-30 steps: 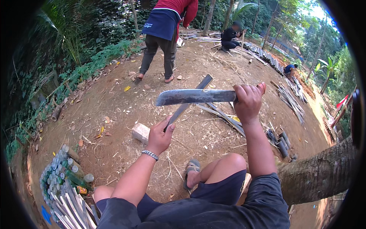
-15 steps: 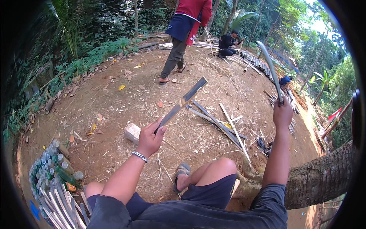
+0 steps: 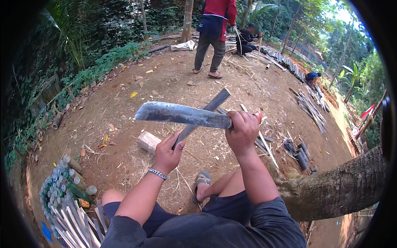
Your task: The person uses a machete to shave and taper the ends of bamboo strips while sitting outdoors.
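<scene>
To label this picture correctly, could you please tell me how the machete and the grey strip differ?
The machete has a broad blade with a curved tip; the grey strip is narrower, with a squarer end. The machete lies nearly crosswise in view, while the grey strip slants up to the right. The right hand grips the machete; the left hand grips the grey strip. Both are long and greyish.

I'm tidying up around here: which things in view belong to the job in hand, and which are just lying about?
In use:
machete, in the right hand
dark strip, in the left hand

Seemingly lying about:
piled bottles
dark tubes
yellow leaf
</scene>
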`<state>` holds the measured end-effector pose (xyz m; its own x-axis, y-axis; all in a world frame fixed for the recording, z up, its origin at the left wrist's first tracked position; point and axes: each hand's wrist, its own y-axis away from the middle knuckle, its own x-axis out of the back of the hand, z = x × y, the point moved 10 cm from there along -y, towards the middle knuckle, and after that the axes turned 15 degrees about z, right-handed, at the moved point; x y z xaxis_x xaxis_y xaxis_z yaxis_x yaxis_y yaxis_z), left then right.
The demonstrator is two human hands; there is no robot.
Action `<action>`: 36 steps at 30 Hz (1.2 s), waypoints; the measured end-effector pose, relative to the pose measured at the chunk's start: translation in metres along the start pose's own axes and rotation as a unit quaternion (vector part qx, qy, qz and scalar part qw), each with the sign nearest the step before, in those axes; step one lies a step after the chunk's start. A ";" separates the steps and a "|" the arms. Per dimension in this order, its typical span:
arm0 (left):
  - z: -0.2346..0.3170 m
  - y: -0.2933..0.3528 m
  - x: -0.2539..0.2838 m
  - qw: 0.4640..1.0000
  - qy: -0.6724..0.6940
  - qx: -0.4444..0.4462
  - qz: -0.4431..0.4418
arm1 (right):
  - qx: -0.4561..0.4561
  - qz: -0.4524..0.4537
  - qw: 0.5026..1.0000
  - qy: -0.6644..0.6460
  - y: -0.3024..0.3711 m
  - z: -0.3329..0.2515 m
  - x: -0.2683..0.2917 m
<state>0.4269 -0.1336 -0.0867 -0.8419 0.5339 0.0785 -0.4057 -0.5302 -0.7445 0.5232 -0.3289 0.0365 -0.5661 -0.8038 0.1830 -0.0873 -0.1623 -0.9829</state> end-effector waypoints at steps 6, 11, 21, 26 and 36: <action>0.006 -0.002 0.005 0.999 -0.014 -0.032 0.008 | 0.001 0.029 0.999 -0.020 0.002 -0.007 0.003; 0.014 0.000 0.003 0.998 -0.011 -0.055 0.010 | 0.007 0.058 0.998 -0.023 -0.008 -0.008 0.004; 0.016 0.000 0.008 0.998 -0.012 -0.064 0.024 | 0.042 0.074 0.996 0.003 -0.023 -0.005 0.005; 0.014 -0.002 0.030 0.997 -0.014 -0.070 0.025 | -0.212 0.114 0.959 0.146 -0.041 0.113 0.021; -0.010 -0.027 0.046 0.997 -0.032 0.009 0.074 | -0.456 -0.085 0.886 -0.008 0.077 0.249 -0.005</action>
<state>0.4025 -0.0879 -0.0702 -0.9136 0.4063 0.0117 -0.2817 -0.6121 -0.7389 0.7235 -0.4799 -0.0348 -0.4708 -0.8208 0.3235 -0.7999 0.2425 -0.5490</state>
